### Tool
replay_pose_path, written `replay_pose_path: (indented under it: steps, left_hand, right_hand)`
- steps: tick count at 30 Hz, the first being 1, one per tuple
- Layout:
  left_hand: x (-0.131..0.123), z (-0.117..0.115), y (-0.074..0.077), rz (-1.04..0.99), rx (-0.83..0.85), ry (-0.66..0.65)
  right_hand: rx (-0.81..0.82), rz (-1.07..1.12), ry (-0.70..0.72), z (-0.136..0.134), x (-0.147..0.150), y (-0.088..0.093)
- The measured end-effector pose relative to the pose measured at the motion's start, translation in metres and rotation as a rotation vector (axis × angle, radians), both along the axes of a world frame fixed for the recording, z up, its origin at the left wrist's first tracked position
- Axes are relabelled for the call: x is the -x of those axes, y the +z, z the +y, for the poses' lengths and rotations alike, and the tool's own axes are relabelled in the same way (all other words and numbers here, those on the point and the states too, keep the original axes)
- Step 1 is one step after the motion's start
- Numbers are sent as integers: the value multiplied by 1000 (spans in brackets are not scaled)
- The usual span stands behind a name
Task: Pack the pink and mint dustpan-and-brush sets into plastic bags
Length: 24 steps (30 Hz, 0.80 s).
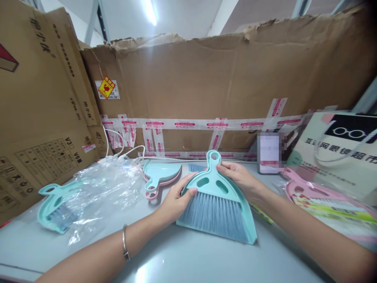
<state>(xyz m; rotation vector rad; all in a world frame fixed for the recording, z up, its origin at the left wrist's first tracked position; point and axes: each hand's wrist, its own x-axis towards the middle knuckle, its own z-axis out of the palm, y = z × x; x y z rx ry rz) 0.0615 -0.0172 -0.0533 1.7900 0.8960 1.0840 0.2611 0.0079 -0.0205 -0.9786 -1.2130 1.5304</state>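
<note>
Before me, a turquoise hand brush with grey-blue bristles lies nested in a turquoise dustpan, handles up and bristles down. My left hand is closed on the left edge of the set, thumb over the front by the bristles. Beside the handle, my right hand grips the upper right side; some of its fingers are hidden behind. Left of the set, a small turquoise dustpan rests on a pink dustpan. Blue bristles of another brush show partly behind my hands.
Clear plastic wrapping and another turquoise brush and dustpan set lie left. To the right are a pink packaged set, a phone and a paper bag. A large cardboard box walls the table's back; another box stands left.
</note>
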Motion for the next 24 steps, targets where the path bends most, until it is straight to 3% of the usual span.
replay_pose_path:
  steps: [18, 24]
  left_hand:
    - [-4, -6, 1, 63, 2, 33]
    - [-3, -3, 4, 109, -16, 27]
  right_hand:
    - [-75, -221, -145, 1, 1, -4]
    - [-75, -172, -79, -9, 12, -3]
